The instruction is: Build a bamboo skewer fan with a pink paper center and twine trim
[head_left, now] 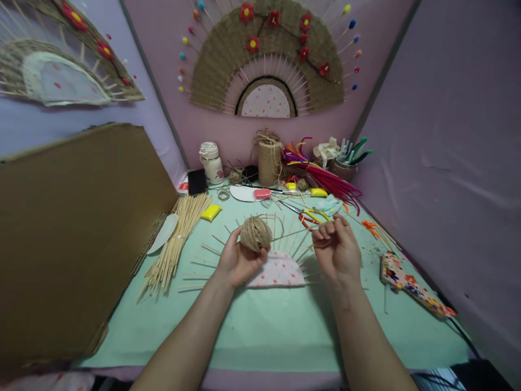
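A ball of jute twine rests in my left hand, whose fingers curl round it from below and the side. From the ball a strand of twine stretches right to my right hand, which is closed on it. Under the hands lies a half-round piece of white cloth with pink dots. Thin sticks fan out from its curved edge across the table. Part of the cloth and some sticks are hidden behind my left hand.
At left are a bundle of sticks and a cardboard sheet. Scissors lie behind my hands. A floral glue gun sits at right. Along the back stand a bottle, a twine spool and pipe cleaners.
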`<action>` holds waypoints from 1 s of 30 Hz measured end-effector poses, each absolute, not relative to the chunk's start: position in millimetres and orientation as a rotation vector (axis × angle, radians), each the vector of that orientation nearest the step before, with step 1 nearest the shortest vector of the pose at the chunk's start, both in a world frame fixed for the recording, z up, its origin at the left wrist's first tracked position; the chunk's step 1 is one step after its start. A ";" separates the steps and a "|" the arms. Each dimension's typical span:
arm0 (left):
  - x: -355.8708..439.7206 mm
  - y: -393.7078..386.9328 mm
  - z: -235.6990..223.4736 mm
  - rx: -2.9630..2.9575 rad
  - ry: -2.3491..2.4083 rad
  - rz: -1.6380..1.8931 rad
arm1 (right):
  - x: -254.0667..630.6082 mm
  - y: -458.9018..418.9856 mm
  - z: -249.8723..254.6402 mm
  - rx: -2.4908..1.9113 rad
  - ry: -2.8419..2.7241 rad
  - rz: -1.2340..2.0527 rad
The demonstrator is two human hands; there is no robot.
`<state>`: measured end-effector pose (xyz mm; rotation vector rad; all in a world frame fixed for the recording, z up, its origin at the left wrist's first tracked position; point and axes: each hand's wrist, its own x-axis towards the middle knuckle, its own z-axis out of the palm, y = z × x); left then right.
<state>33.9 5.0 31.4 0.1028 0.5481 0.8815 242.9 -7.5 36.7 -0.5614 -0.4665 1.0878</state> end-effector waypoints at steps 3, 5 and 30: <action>33.3 5.5 31.3 0.091 0.498 0.885 | 250.4 -10.9 42.3 -0.469 -0.469 1.143; 32.6 5.3 31.0 0.116 0.490 0.887 | 254.4 -14.2 46.0 -0.420 -0.431 1.137; -60.2 10.0 76.9 0.377 0.919 1.203 | 320.1 -56.3 70.8 0.402 0.088 0.988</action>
